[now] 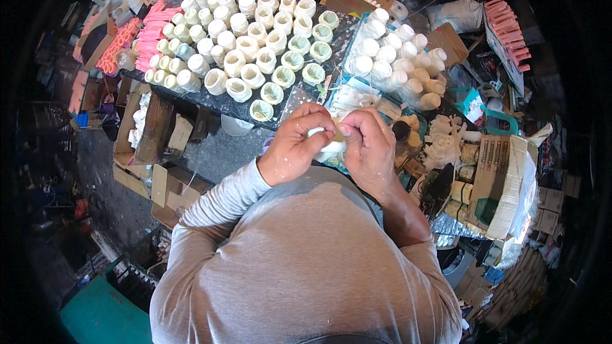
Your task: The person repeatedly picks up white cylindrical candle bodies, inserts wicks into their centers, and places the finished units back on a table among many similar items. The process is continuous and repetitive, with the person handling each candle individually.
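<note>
The left hand [295, 143] and right hand [370, 146] pinch a small pale piece [333, 147] between them by the desk [223, 103], presumably for fine control. Far left, many cream cups [252, 76] stand mouth-up, perhaps protecting their rims

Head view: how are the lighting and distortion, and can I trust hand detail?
Head view, center: left hand and right hand fairly clear, but partly hiding the pale piece between them; head view, top: white cups brightly lit; head view, rim: dark, bent by the fisheye, detail murky.
</note>
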Demonstrator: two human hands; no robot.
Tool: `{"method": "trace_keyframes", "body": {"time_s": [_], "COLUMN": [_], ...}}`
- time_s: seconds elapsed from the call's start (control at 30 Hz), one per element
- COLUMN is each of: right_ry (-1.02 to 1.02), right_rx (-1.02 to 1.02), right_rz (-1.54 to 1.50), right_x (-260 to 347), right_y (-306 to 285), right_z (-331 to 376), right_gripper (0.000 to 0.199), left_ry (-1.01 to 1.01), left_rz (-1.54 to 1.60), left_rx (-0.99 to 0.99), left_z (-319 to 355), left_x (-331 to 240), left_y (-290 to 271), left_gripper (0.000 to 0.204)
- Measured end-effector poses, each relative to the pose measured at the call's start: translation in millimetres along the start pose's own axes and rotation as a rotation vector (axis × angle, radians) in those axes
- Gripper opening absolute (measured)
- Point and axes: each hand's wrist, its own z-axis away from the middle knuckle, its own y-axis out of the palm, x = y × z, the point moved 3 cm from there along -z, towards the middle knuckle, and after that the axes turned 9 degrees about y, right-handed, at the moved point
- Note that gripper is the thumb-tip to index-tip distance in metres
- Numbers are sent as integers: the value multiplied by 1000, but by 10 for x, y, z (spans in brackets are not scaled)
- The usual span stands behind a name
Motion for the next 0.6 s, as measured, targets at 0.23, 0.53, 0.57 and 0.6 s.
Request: {"method": "trace_keyframes", "body": {"time_s": [0.23, 0.53, 0.57, 0.6], "right_ry": [228, 208, 205, 173], "right_rx": [127, 144, 148, 143], "right_rz": [-131, -72, -68, -61], "right_x": [-75, -179, -162, -157], "right_y": [-32, -32, -38, -36], "right_z": [29, 64, 98, 97], "right_gripper": [7, 8, 8, 8], "left_ry": [-66, -13, -6, 1], "left_rz": [13, -153, -168, -182], "left_rx": [-83, -54, -41, -45], "left_z": [27, -4, 20, 18], "left_x": [111, 59, 44, 48], "left_y": [33, 76, 88, 86], "left_gripper": [9, 10, 10, 10]}}
